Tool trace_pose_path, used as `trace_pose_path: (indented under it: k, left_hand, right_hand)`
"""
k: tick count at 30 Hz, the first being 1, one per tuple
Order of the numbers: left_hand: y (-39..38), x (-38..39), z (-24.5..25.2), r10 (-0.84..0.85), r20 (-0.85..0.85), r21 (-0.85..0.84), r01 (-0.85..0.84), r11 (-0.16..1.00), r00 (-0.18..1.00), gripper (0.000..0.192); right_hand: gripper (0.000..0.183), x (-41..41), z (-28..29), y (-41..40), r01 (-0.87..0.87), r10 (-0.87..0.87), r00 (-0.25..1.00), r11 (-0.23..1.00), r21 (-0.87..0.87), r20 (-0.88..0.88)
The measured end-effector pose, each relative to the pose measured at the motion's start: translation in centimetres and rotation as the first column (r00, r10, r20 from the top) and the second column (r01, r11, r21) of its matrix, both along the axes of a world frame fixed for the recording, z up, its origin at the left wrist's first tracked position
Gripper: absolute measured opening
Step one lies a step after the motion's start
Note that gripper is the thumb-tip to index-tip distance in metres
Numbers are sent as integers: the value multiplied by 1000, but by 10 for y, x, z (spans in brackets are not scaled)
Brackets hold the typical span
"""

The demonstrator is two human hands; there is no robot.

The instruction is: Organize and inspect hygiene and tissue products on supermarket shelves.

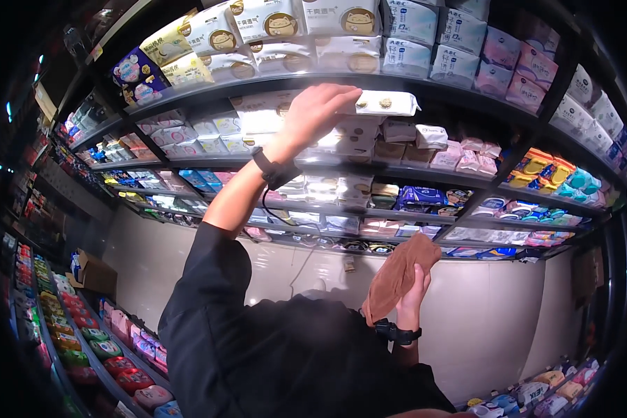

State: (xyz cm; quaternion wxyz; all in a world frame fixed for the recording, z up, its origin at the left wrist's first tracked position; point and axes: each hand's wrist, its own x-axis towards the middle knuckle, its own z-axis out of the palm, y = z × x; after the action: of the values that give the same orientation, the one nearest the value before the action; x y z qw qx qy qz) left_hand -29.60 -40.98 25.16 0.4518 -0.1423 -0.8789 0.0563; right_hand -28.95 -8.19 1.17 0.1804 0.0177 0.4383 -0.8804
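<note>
My left hand [321, 112] reaches to the shelf in front of me, its fingers over the near end of a white package [385, 103] that lies on top of stacked white packs [347, 137]. Whether the fingers grip that package or only rest on it, I cannot tell. Lower down on the right, my right hand [414, 298] holds a folded brown cloth [402, 277]. Both wrists wear black bands, and a dark cable hangs from the left one. Above my left hand, a shelf edge [313, 77] carries rows of white, yellow and blue-printed soft packs.
Lower shelves [449, 175] hold more packaged goods. A small item [349, 264] lies on the tiled floor [470, 303]. Behind on the left are a cardboard box [95, 271] and shelves of red and green packages [130, 379]. Another stocked shelf [533, 392] stands at bottom right.
</note>
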Motion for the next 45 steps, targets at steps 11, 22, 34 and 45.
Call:
trace_pose_path:
  k: [11, 22, 34, 45]
  left_hand:
    - [-23, -17, -41, 181, -240, -152, -221, 963, 954, 44]
    - [-43, -24, -94, 305, -246, 108, -287, 952, 920, 36]
    - [-46, -34, -60, 441, 48, 134, -443, 886, 896, 16]
    - [-33, -18, -70, 350, -169, 140, -329, 934, 921, 36]
  right_hand:
    - [49, 9, -5, 17, -110, 114, 992, 991, -78, 51]
    - [42, 17, -4, 13, -166, 167, 984, 986, -12, 66]
    - [41, 16, -5, 11, -181, 182, 975, 983, -17, 128]
    - [43, 24, -24, 22, -16, 1, 980, 997, 75, 200]
